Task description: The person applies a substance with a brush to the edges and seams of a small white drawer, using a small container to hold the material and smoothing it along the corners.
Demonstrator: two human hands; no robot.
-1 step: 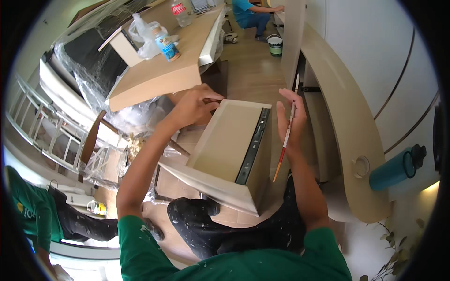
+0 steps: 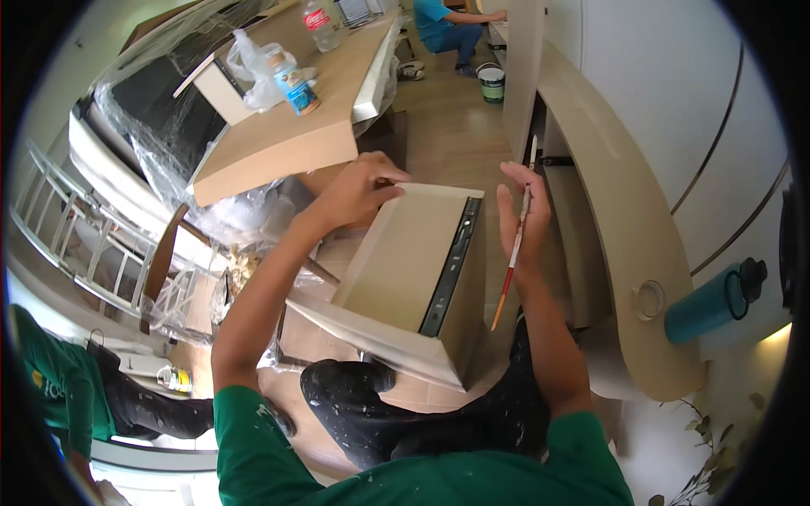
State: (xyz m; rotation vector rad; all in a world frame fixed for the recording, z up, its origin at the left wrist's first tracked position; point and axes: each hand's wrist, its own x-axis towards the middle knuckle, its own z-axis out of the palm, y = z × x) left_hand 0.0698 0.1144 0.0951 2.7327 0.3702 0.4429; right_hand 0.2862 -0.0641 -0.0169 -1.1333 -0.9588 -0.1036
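Observation:
In front of my knees stands a beige drawer (image 2: 396,261), tilted, with a black metal slide rail (image 2: 451,266) along its right edge. Its wider front panel (image 2: 371,337) is toward me. My left hand (image 2: 367,190) pinches the drawer's far left corner, thumb and fingers closed on the edge. To the right of the drawer, apart from it, my right hand (image 2: 525,219) holds a thin paintbrush (image 2: 512,261) with a red and orange handle end. The brush lies upright along the palm, the fingers fairly straight.
A cardboard-covered table (image 2: 278,152) with bottles and a plastic bag stands at far left. A rounded beige counter (image 2: 607,169) curves along the right, bearing a tape roll (image 2: 650,299) and a teal bottle (image 2: 704,308). Co-workers are at left and far back, near a paint bucket (image 2: 491,83).
My left hand has shifted slightly right, its fingers now over the drawer's far left corner. The drawer has tipped very slightly. My right hand and the paintbrush have hardly moved.

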